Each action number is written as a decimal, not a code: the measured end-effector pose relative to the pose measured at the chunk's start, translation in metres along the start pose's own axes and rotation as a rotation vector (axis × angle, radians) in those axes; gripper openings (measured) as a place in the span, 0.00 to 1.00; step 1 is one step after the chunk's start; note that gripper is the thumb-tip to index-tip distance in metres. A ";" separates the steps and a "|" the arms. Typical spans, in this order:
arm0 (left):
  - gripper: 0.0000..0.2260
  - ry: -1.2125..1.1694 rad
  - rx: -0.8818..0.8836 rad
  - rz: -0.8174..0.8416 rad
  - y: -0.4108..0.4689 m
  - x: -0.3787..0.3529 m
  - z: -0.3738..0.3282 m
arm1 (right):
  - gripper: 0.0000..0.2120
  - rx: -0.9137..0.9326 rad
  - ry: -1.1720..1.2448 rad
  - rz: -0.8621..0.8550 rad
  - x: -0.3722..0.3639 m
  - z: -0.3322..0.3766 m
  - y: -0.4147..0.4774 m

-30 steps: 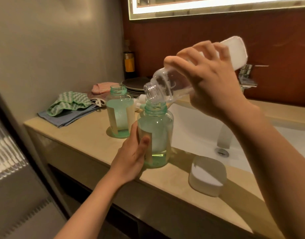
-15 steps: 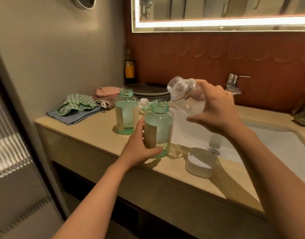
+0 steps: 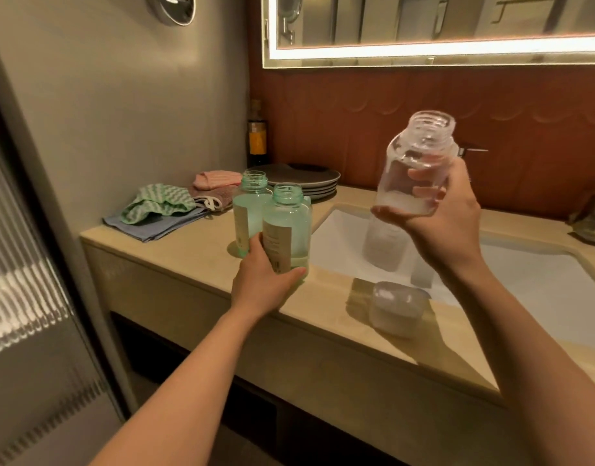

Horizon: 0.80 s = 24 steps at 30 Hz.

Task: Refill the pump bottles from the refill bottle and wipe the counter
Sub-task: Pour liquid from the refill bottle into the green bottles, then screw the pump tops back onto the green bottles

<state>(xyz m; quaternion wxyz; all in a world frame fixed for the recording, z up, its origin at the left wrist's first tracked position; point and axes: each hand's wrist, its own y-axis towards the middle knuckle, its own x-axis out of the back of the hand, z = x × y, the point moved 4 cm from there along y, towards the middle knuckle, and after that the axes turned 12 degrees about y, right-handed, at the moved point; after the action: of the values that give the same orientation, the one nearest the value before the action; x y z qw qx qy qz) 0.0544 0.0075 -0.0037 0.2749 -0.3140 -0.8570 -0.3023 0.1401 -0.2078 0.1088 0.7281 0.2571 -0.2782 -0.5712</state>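
Note:
Two green-tinted pump bottles stand uncapped on the beige counter (image 3: 175,264). My left hand (image 3: 262,284) grips the nearer green bottle (image 3: 289,227) at its base; this bottle holds pale liquid low down. The farther green bottle (image 3: 249,210) stands just behind it, apart from my hand. My right hand (image 3: 440,216) holds the clear refill bottle (image 3: 413,169) upright above the sink, its open mouth up and only a little whitish liquid at the bottom. A white cap (image 3: 397,307) lies on the counter's front edge by the sink.
A white sink (image 3: 343,243) is set in the counter at right. Folded cloths, green (image 3: 158,205), blue and pink, lie at the back left. Stacked grey plates (image 3: 309,179) and a dark bottle (image 3: 257,136) stand by the wall. A mirror hangs above.
My right hand has swung the refill bottle from tipped over the nearer green bottle to upright, off to the right over the sink. My left hand has kept its hold on the green bottle.

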 end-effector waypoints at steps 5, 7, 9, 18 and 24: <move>0.36 0.005 0.008 -0.026 0.013 0.004 0.009 | 0.38 -0.121 0.226 -0.022 -0.004 0.004 0.003; 0.34 0.047 0.027 -0.046 0.016 0.005 0.010 | 0.40 -0.141 0.225 0.000 -0.009 0.005 0.003; 0.32 0.094 0.048 -0.036 0.018 0.003 0.012 | 0.40 -0.133 0.193 0.040 -0.015 0.005 0.001; 0.20 -0.151 -0.050 -0.336 -0.034 0.006 -0.002 | 0.41 -0.148 0.089 0.270 -0.043 0.001 -0.018; 0.15 -0.439 -0.139 -0.533 -0.070 0.002 -0.032 | 0.43 -0.135 0.028 0.341 -0.053 -0.003 -0.033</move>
<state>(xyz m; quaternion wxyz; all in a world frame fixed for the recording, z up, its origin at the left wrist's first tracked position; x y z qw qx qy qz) 0.0129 -0.0575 -0.0056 -0.0263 -0.1549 -0.9248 -0.3465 0.1093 -0.1633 0.0783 0.8337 0.1648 -0.2688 -0.4535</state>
